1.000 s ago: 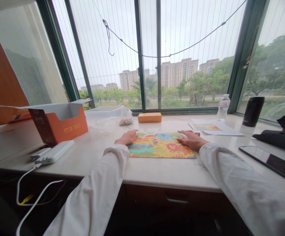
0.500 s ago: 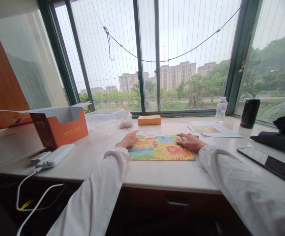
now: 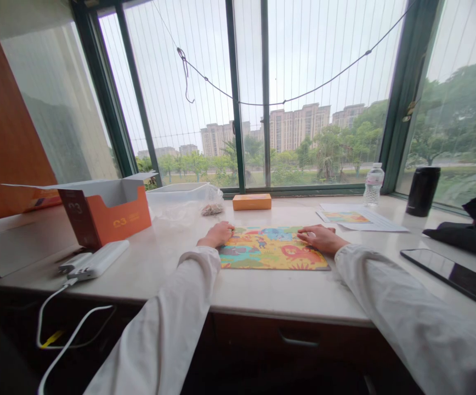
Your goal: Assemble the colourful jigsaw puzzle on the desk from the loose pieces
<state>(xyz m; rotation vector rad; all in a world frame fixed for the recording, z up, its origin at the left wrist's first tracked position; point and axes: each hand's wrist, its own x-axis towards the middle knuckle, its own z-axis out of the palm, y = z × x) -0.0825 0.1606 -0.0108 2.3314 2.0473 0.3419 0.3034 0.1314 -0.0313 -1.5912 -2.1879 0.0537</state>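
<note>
A flat, brightly printed animal puzzle (image 3: 273, 249) lies square on the tabletop (image 3: 271, 291), near the window side and roughly central to the view. Its picture side faces up, in yellow, orange, teal and blue.

The left hand (image 3: 216, 235) rests at the puzzle's left edge, its fingers (image 3: 228, 228) loosely together, with the fingertips on the printed surface. The right hand (image 3: 319, 238) lies palm-down on the puzzle's right portion, its fingers (image 3: 306, 234) extended flat and close together. Neither hand is clamped on anything — whether a single piece is being pressed cannot be told. White sleeves (image 3: 172, 318) cover both forearms.

Just beyond the puzzle sits a small orange box (image 3: 251, 202). To the right lies a printed sheet (image 3: 361, 218) bearing a small matching picture, with a plastic water bottle (image 3: 373, 184) behind it. To the left stand an open orange carton (image 3: 110, 216) and a clear plastic bag (image 3: 184, 200) — a white power bank (image 3: 102, 259) lies in front, its white cable (image 3: 57, 323) hanging over the edge. On the far right are a black flask (image 3: 423, 191) and a dark tablet (image 3: 452, 280)
</note>
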